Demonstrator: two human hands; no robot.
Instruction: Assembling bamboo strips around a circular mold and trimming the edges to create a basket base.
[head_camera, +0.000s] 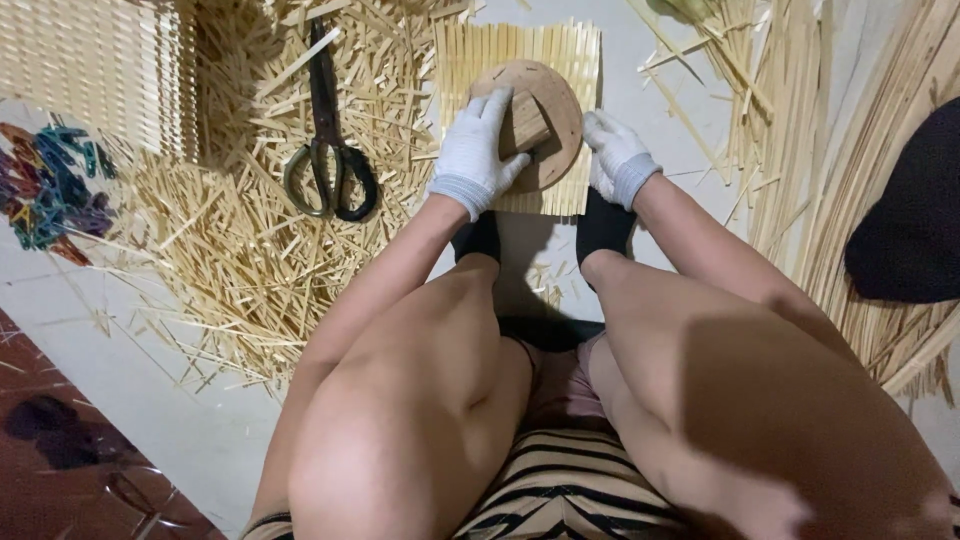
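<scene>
Wooden disc (545, 115) on mat (520, 50); both gloved hands flank edges.

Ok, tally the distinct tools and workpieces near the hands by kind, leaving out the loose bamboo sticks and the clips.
Scissors: 1
Round wooden template with block handle: 1
Flat mat of bamboo slats: 1
White-gloved hands: 2, left hand on the block handle, right hand at the template's edge
Total: 5
</scene>
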